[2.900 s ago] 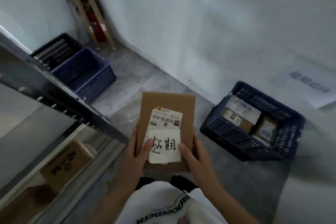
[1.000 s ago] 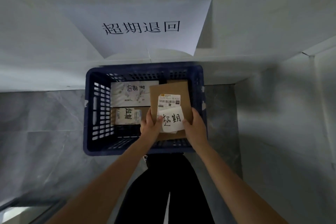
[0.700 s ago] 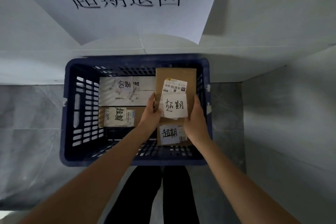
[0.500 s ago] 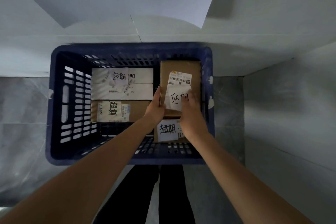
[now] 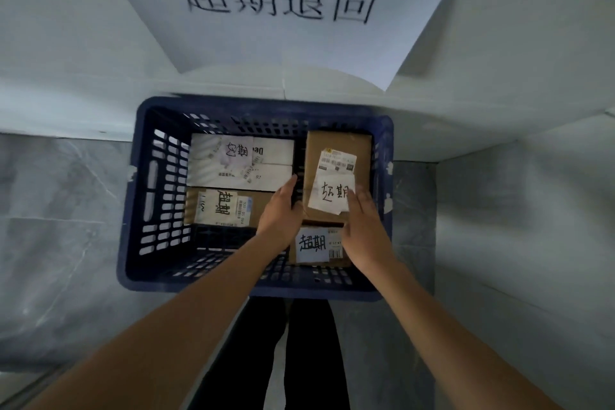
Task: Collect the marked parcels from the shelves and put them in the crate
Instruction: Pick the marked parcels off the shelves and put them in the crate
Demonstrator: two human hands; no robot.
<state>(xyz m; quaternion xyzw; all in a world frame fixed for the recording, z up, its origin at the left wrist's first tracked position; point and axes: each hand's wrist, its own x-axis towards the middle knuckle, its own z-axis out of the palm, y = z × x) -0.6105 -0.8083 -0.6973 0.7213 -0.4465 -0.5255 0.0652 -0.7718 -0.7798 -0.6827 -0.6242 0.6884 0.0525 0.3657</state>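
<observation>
Four marked parcels sit in the crate (image 5: 146,183) now, the newest brown parcel (image 5: 339,146) at two o'clock, with the left hand (image 5: 279,213) and right hand (image 5: 364,230) loose-fingered at its near edge, apparently letting go, while shelves stay out of view.

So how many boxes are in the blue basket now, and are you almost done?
Three marked parcels already lie in the crate: a white box, a brown one and a small one. A fourth, the brown parcel, is going in now, with the left hand and right hand at its near end. The shelves are out of view, so I can't tell what's left.
</observation>
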